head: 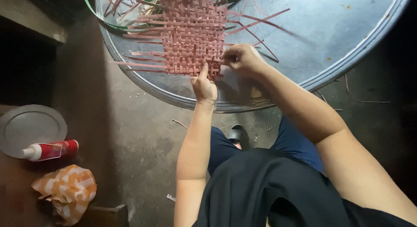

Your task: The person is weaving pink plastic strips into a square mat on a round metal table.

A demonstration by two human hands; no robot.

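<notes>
Your left hand (204,84) presses its fingers flat against the near edge of the pink woven mat (191,33) — it lies on the round metal tray (347,40). Your right hand (242,59) pinches shut on a strip at the mat's right edge.

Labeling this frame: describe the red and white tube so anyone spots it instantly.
Start at the round grey plate at the left edge, on the floor. The tube lies on its side across the plate's lower rim, white cap pointing left. The neighbouring orange-and-white checked bag below is crumpled, not cylindrical.
</notes>
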